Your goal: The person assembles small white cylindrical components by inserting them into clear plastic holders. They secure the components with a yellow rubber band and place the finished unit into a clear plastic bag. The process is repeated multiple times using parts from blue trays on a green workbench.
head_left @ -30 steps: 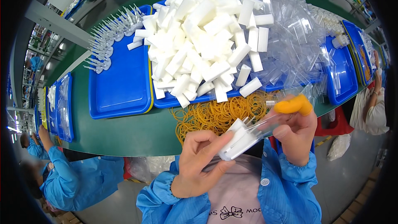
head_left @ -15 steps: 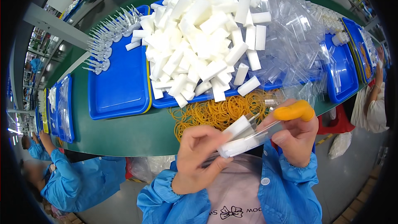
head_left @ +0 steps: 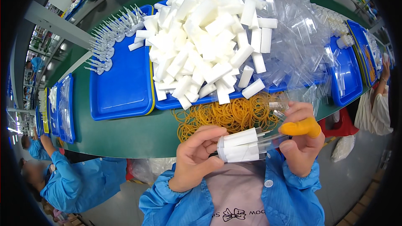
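My left hand (head_left: 196, 157) grips one end of a bundle of clear plastic sleeves (head_left: 263, 142) with white foam blocks (head_left: 242, 145) inside. The bundle lies sideways above the table's near edge, its foam toward my left palm. My right hand (head_left: 303, 138), a yellow finger cot (head_left: 299, 129) on one finger, pinches the other end, where clear plastic sticks out past the foam. Just beyond the bundle, orange rubber bands (head_left: 226, 117) are spread on the green table (head_left: 121, 138).
White foam blocks (head_left: 201, 46) heap over a blue tray beside piled clear sleeves (head_left: 293, 37). The left blue tray (head_left: 121, 96) carries white spiky pieces (head_left: 111, 37) along its edge. Another blue tray (head_left: 347, 88) stands right. A co-worker in a blue jacket (head_left: 88, 184) sits at left.
The bundle has turned nearly level, and its foam blocks now show side by side. My left fingers have shifted to its end; my right hand has moved slightly right.
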A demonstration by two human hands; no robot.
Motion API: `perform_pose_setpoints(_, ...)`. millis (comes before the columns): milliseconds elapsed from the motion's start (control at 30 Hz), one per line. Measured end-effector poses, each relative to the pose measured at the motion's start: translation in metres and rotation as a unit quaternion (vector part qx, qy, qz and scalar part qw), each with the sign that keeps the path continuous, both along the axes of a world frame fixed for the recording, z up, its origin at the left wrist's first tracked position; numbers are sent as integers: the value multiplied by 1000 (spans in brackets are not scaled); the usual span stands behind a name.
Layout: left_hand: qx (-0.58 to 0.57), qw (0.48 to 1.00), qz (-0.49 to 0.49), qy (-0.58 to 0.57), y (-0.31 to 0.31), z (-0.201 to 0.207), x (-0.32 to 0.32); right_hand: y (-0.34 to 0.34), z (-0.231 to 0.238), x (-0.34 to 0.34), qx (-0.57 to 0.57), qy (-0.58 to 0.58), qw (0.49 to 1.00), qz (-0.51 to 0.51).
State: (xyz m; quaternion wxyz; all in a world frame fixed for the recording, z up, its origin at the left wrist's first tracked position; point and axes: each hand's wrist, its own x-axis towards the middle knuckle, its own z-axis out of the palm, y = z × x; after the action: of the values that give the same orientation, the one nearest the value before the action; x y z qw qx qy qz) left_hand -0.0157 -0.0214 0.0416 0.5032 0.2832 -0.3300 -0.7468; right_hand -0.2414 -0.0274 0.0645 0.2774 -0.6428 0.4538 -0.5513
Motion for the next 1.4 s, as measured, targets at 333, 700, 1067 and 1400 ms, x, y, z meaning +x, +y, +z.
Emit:
perform_pose_setpoints(333, -109, 991, 15, -73, 3, -1, 2, 8, -2, 11, 41, -39, 998, 25)
perform_pose_setpoints(700, -121, 989, 26, -77, 7, -2, -5, 14, 1, 17, 27, 5, 1000, 14)
perform_pose_setpoints(1067, -41, 996, 76, -10, 1, -12, 0, -17, 12, 20, -4, 102, 994, 29)
perform_pose_setpoints(1400, -8, 988, 151, -21, -2, -10, 10, -56, -15, 17, -122, 480, 861, -111)
